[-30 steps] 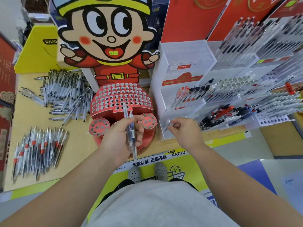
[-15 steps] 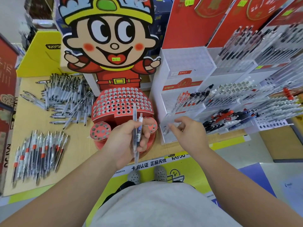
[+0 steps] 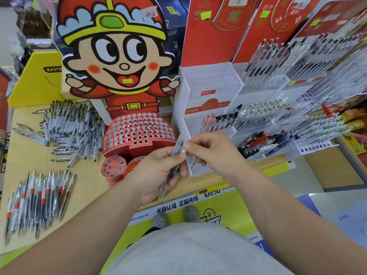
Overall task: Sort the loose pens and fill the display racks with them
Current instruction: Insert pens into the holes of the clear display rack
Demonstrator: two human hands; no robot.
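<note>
My left hand (image 3: 156,171) grips a small bunch of clear pens (image 3: 172,165), tips pointing down toward me. My right hand (image 3: 212,153) has come across and pinches the top end of one of those pens between thumb and forefinger. Both hands hover in front of the red perforated rack (image 3: 137,132), whose holes stand empty, under a cartoon cut-out. The white tiered rack (image 3: 208,92) to the right has bare upper tiers and a few pens in a middle tier. Loose pens lie in a heap (image 3: 69,126) at back left and in a red-banded row (image 3: 37,201) at front left.
Clear racks (image 3: 297,116) packed with pens fill the right side, with red backing cards behind. A yellow box (image 3: 37,82) stands at back left. The cardboard tabletop (image 3: 85,183) ends just before my body; my shoes (image 3: 174,217) and a yellow floor panel show below.
My right hand left the white rack's lower tier and moved left to the pens in my left hand. The camera has tilted up slightly.
</note>
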